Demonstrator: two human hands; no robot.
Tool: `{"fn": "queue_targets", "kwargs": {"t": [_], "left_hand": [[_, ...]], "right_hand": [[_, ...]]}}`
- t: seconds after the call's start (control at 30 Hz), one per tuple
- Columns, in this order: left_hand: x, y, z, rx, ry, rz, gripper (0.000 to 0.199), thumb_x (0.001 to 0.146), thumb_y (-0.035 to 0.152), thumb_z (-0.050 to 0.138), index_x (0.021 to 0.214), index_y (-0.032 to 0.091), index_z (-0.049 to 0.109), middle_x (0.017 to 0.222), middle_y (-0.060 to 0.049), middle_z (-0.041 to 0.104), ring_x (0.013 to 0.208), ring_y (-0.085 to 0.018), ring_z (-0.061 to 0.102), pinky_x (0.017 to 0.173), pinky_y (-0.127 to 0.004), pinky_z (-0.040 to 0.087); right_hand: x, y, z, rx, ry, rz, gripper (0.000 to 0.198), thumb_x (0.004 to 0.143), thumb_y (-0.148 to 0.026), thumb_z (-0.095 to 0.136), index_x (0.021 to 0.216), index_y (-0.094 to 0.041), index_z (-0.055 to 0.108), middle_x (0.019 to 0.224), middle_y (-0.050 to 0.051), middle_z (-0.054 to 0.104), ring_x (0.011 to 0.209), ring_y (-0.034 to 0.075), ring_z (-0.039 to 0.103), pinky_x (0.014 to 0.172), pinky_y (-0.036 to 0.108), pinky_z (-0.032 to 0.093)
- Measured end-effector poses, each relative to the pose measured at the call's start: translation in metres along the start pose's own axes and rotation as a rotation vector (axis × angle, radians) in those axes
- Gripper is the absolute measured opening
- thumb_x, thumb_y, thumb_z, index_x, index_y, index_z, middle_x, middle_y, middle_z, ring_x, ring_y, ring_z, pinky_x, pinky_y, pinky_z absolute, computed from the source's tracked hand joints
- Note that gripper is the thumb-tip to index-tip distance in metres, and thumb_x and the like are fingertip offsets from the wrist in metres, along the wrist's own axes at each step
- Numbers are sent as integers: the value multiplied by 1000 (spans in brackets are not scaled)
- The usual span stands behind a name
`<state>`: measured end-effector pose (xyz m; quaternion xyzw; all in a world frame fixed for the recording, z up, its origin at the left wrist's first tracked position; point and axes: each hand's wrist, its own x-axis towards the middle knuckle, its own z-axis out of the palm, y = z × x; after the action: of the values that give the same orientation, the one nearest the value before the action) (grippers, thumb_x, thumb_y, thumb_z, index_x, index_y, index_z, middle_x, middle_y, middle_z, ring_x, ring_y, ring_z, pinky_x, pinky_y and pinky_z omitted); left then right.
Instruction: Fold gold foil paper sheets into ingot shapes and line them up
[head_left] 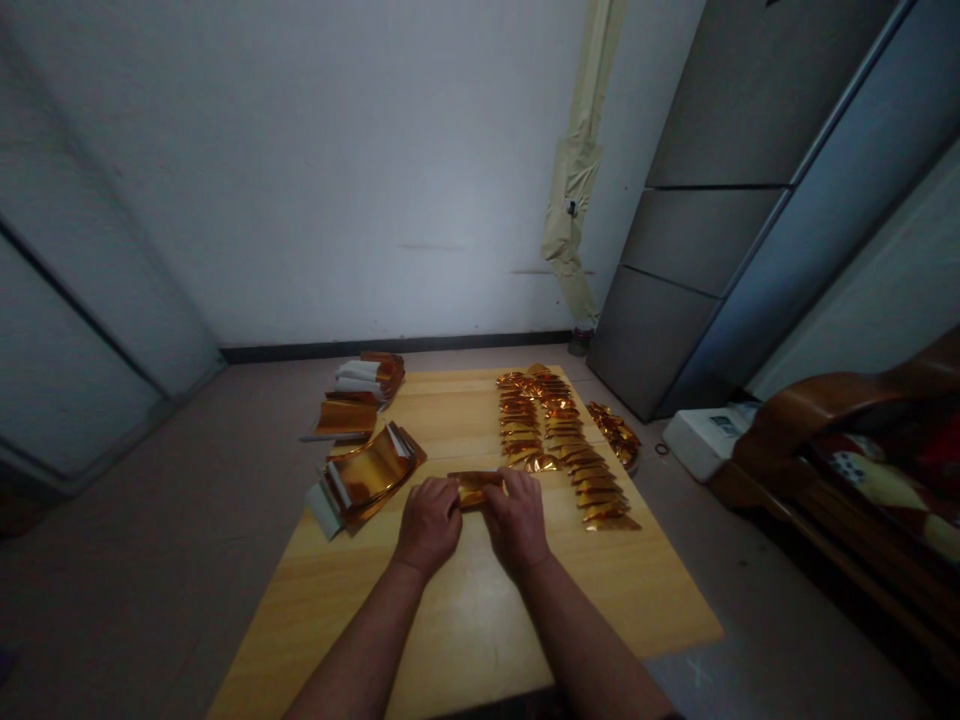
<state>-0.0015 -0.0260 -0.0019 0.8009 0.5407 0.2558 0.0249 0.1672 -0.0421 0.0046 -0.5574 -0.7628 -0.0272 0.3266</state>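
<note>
Between my hands is a sheet of gold foil paper (474, 488), curled or folded into a narrow strip over the table. My left hand (429, 522) grips its left end, fingers closed. On the other end my right hand (517, 515) is closed, its thumb pressed near the middle of the strip. Left of my left hand lies a stack of gold foil paper sheets (371, 472), bowed, with pale undersides showing at the edges. Beyond my right hand, folded gold foil pieces (562, 420) stand in overlapping rows. My palms hide part of the held sheet.
The wooden table (465, 640) spans the middle. More foil sheets (349, 412) overhang its far left edge. A heap of folded gold pieces (616, 435) sits past the right edge. A grey refrigerator (694, 230), a white box (701, 440) and a wooden bench (795, 500) stand right.
</note>
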Motion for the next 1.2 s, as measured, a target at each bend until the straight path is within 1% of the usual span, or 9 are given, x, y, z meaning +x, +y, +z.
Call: {"fn": "queue_targets", "kwargs": {"t": [0.07,0.13,0.23,0.33,0.57,0.73,0.87,0.97,1.2], "left_hand": [[0,-1,2,-25,4,0,18,76,11,50,85,19,62,96,-8,68,97,-24,57,84,-37,42],[-1,-1,2,-38,12,-5,15,75,11,51,81,19,61,92,-8,68,96,-24,58,84,-37,42],[-1,-1,1,-54,26,-18,13,73,11,52,77,20,61,89,-6,69,93,-23,59,82,-36,42],[-1,-1,1,-80,35,-27,12,74,13,54,77,21,63,89,-5,70,93,-22,59,81,-35,42],[1,-5,6,-170,74,-87,13,74,14,56,72,22,66,91,-2,72,91,-20,60,82,-35,42],[2,-9,9,-235,77,-101,14,79,18,54,68,21,64,89,-3,71,89,-19,60,84,-34,44],[4,-12,11,-246,78,-86,15,81,19,51,69,20,61,86,-4,67,87,-19,57,83,-33,44],[6,-12,10,-210,86,-110,17,83,19,49,68,20,58,81,-5,62,85,-19,55,79,-32,44],[8,-10,11,-139,72,-152,17,82,20,49,66,20,52,78,-4,54,80,-19,52,75,-31,43]], "right_hand": [[-1,3,3,16,-23,-30,9,87,-20,61,92,-24,69,112,5,61,99,21,45,85,34,30],[-1,8,6,52,-79,-36,10,86,-17,61,87,-23,69,103,4,64,94,20,46,82,32,30],[0,14,9,90,-149,20,14,85,-13,59,81,-22,70,89,3,65,88,19,47,76,30,29],[0,19,8,102,-201,58,16,86,-14,60,79,-22,72,83,1,63,84,17,47,73,28,28],[4,25,4,136,-251,89,20,88,-17,57,74,-21,71,81,0,61,81,14,47,73,26,28],[8,22,-2,141,-272,142,23,90,-18,53,72,-19,66,78,-1,59,78,13,48,70,23,28],[11,16,0,67,-251,252,19,90,-20,54,75,-18,66,82,2,61,81,14,50,70,24,29],[16,13,3,-1,-272,309,17,90,-24,56,78,-18,66,86,4,63,82,15,52,70,25,30],[26,9,2,-108,-353,321,19,91,-32,55,89,-18,67,97,7,66,91,19,57,75,27,33]]}}
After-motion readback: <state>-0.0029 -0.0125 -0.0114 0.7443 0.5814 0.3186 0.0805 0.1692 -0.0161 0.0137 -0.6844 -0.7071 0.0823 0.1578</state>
